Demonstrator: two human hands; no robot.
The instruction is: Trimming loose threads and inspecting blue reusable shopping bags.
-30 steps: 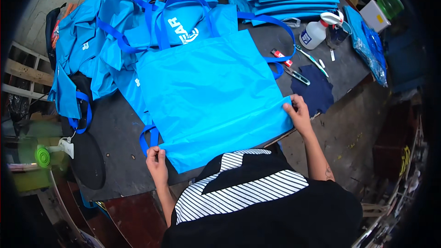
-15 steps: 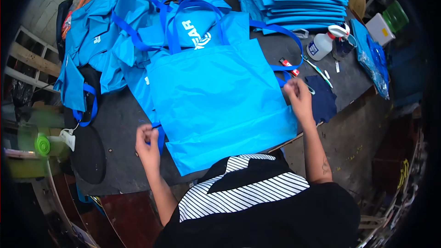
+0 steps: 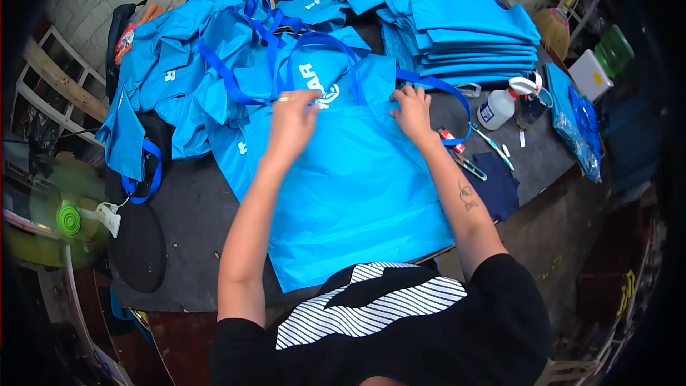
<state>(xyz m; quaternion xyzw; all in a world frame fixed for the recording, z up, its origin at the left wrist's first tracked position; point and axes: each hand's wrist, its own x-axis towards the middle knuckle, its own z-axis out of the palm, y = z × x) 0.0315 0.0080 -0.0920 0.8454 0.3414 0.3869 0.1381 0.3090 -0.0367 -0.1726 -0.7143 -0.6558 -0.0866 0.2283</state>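
A light blue tote bag [image 3: 357, 193] lies flat before me, its lower edge close to my body. Over its upper left edge is my left hand [image 3: 291, 125], with a ring on one finger. Its fingers are bent and a little apart, with nothing visible between them. Bent fingers and a separate thumb of my right hand [image 3: 413, 111] rest at the bag's upper right corner. Beyond the hands, a darker blue strap loop [image 3: 325, 37] arches over another blue bag with white print [image 3: 329, 75]. What lies under my fingertips is hidden.
Loose blue bags [image 3: 161, 89] heap at the left, and a folded stack [image 3: 471, 36] stands far right. A spray bottle [image 3: 496, 107], toothbrush [image 3: 493, 146], cutter [image 3: 471, 166] and dark cloth [image 3: 496, 186] lie right. A green fan [image 3: 69, 220] is near the left edge.
Both hands have moved from the bag's lower sides up to its top edge, coming closer together. My right hand no longer covers the cutter. The whole view has shifted slightly.
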